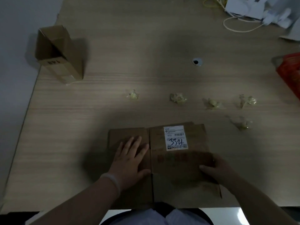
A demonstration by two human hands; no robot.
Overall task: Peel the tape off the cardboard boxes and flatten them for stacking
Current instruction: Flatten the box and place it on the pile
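Two cardboard boxes are on the wooden table: one flattened box at the near edge and one standing box, open on top, far on the left, and between them five crumpled tape wads lie scattered. The flattened box has a white shipping label with a barcode and a handwritten number that begins with 33, while the dark print on the standing box cannot be read. The left hand lies flat with straight fingers on the left panel, and the right hand is at the right edge with the thumb on top, but it is too dark to tell if its fingers grip the cardboard
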